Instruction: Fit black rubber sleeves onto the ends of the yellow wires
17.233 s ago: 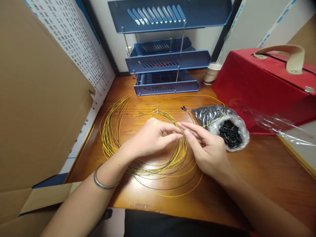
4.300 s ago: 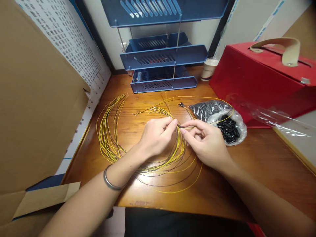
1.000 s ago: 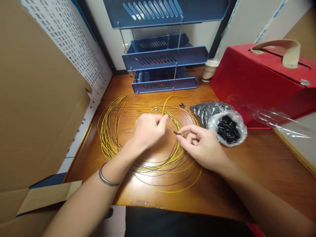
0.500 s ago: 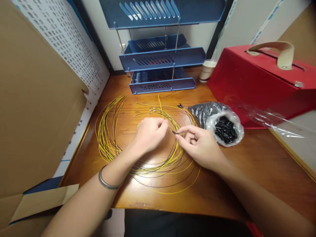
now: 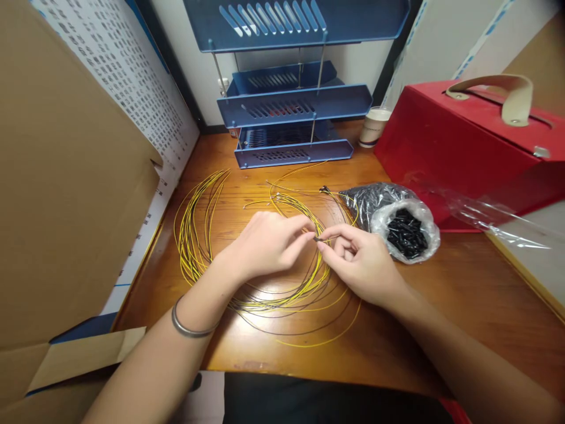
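Likely for steadiness, our right hand [image 5: 364,259] pinched a black piece [image 5: 318,239], our left hand [image 5: 269,242] nearly closed, its hold unclear.

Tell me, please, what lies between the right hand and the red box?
In the head view, an open plastic bag of small black pieces lies between the right hand and the red box.

The brown wooden table [image 5: 477,282] is bearing looped yellow-and-black wires [image 5: 282,304]. A blue tiered rack [image 5: 326,103] and white paper cup [image 5: 373,126] are standing behind, a clear plastic bag [image 5: 378,221] resting by a red box [image 5: 459,153].
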`<action>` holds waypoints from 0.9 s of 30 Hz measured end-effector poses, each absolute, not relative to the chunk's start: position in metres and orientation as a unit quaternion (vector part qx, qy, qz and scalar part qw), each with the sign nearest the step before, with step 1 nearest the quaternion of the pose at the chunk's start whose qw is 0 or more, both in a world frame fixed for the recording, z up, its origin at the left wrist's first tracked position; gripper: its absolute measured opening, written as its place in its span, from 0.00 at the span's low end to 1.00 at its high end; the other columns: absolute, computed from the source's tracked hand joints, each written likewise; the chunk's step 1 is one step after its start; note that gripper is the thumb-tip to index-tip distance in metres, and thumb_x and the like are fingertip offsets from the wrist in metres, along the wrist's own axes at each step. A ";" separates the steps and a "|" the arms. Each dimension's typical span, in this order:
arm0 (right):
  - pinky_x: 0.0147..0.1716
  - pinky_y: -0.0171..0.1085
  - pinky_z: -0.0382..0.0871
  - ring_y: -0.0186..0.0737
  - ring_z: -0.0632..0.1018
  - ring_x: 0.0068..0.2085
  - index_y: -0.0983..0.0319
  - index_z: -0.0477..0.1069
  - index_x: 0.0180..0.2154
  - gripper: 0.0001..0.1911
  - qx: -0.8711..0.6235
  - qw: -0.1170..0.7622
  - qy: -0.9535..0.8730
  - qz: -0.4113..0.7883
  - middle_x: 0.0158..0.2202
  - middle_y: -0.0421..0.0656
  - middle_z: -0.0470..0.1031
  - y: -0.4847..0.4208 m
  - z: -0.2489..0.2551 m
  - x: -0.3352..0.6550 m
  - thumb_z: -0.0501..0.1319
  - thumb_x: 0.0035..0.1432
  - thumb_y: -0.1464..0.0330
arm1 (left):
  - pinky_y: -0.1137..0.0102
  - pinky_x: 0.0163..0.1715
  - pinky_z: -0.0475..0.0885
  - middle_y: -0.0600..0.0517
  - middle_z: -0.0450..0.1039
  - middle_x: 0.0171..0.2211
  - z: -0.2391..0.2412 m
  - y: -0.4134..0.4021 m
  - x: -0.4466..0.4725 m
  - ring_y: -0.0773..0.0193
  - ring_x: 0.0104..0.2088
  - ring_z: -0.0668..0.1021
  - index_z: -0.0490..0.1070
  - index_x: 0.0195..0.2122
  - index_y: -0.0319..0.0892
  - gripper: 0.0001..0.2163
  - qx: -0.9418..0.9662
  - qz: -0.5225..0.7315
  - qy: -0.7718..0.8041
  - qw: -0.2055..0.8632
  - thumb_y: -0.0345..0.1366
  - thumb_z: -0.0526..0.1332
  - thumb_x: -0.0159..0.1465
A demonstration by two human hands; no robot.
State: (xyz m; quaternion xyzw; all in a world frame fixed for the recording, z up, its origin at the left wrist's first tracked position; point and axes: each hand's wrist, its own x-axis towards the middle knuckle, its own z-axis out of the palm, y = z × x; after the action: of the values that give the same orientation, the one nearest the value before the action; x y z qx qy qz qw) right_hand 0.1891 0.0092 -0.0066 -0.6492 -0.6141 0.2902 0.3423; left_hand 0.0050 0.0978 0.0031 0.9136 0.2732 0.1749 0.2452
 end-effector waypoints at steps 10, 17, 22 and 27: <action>0.19 0.31 0.51 0.26 0.57 0.17 0.63 0.72 0.34 0.05 -0.626 0.356 -0.622 0.308 0.15 0.30 0.58 0.007 -0.002 0.190 0.61 0.57 0.67 | 0.72 0.28 0.59 0.54 0.74 0.24 0.009 0.104 -0.003 0.69 0.23 0.70 0.76 0.35 0.41 0.10 0.923 0.145 0.230 0.273 0.37 0.57 0.68; 0.18 0.33 0.51 0.29 0.61 0.18 0.59 0.64 0.49 0.17 -0.621 0.475 -0.549 0.295 0.23 0.34 0.70 0.003 -0.002 0.186 0.65 0.59 0.65 | 0.73 0.28 0.62 0.54 0.76 0.24 0.006 0.107 -0.006 0.70 0.23 0.72 0.77 0.36 0.41 0.09 0.907 0.203 0.249 0.274 0.37 0.58 0.68; 0.18 0.32 0.54 0.29 0.64 0.19 0.61 0.70 0.33 0.12 -0.640 0.469 -0.523 0.312 0.21 0.37 0.69 0.006 -0.004 0.185 0.68 0.58 0.60 | 0.74 0.27 0.62 0.54 0.78 0.26 0.001 0.105 -0.001 0.70 0.23 0.73 0.76 0.36 0.40 0.08 0.882 0.265 0.281 0.271 0.37 0.59 0.68; 0.24 0.33 0.67 0.35 0.76 0.27 0.64 0.77 0.36 0.15 -0.618 0.475 -0.477 0.406 0.27 0.44 0.78 0.014 -0.006 0.187 0.69 0.55 0.58 | 0.75 0.27 0.63 0.54 0.79 0.27 -0.003 0.100 0.005 0.71 0.23 0.73 0.76 0.38 0.40 0.09 0.884 0.260 0.261 0.287 0.37 0.59 0.69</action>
State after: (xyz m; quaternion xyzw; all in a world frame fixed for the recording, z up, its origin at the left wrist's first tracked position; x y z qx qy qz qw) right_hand 0.1867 0.0142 -0.0061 -0.6179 -0.4768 0.4059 0.4755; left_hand 0.0047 0.0999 -0.0030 0.8842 0.2612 0.2597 0.2874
